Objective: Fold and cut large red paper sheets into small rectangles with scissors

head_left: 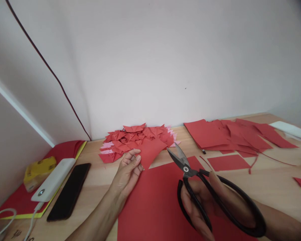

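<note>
My left hand pinches a small red paper square by its lower left corner and holds it up above a large red sheet lying flat on the wooden table. My right hand grips big black-handled scissors, fingers through the loops. The blades are slightly apart and point up-left toward the held square, just to its right. Behind the square lies a heap of folded red paper pieces.
Flat red sheets and cut strips spread across the right back of the table. At the left lie a black phone, a white power bank with cable, and a yellow object on red paper. A white wall stands close behind.
</note>
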Action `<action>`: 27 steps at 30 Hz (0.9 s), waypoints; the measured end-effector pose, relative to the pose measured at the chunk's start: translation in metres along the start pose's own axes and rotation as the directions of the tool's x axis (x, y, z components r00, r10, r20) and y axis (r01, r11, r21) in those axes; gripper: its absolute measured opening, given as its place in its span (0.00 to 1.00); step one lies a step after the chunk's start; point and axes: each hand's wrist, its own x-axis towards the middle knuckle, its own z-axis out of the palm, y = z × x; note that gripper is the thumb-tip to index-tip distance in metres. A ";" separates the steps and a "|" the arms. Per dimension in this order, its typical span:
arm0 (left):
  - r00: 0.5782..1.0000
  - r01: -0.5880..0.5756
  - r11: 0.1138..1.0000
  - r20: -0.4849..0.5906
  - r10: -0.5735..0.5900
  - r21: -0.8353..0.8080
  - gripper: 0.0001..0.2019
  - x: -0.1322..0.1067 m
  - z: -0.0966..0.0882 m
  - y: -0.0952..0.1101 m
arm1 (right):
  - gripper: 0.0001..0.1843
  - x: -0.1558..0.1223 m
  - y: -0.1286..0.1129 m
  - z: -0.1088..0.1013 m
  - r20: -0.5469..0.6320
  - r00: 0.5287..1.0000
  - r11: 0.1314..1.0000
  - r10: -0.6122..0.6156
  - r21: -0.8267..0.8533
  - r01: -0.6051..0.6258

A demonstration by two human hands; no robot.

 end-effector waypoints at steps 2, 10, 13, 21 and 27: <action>1.000 0.002 1.000 0.000 -0.002 0.000 0.17 0.000 -0.001 0.000 | 0.44 0.000 0.000 -0.001 0.005 1.000 1.000 -0.005 -0.007 0.005; 1.000 -0.002 1.000 0.002 0.002 -0.009 0.16 0.001 0.000 0.000 | 0.44 0.000 0.001 -0.004 -0.005 1.000 0.999 -0.007 -0.043 0.007; 1.000 -0.004 1.000 0.008 0.004 0.005 0.17 0.001 0.000 0.000 | 0.45 0.000 0.001 -0.004 0.006 1.000 0.999 -0.017 -0.031 0.018; 0.999 -0.016 1.000 0.035 0.015 0.018 0.16 0.002 -0.003 0.000 | 0.44 0.001 -0.003 -0.001 0.009 1.000 1.000 -0.020 -0.018 0.021; 0.999 -0.024 1.000 0.021 0.024 0.008 0.16 0.001 -0.003 -0.001 | 0.43 0.002 -0.006 0.003 0.011 1.000 1.000 0.010 0.004 -0.010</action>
